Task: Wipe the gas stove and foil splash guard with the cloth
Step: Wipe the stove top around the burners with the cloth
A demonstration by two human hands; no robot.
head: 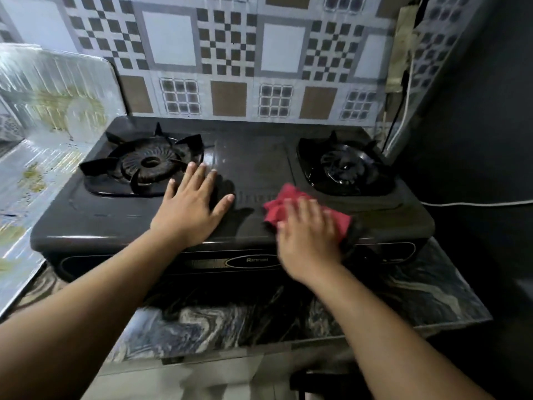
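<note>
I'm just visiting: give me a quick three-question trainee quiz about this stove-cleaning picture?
1. True or false: the right hand presses the red cloth on the stove.
2. Where does the left hand rest? A) on the foil guard B) flat on the stove top, beside the left burner C) on the counter
3. Fill in: yellowish stains show on the ____ guard.

Key: 1 true; 2 B; 3 foil.

A marbled countertop [432, 295] spans six o'clock, patterned wall tiles [230, 53] fill twelve, and a white cable [476, 202] lies at three.
</note>
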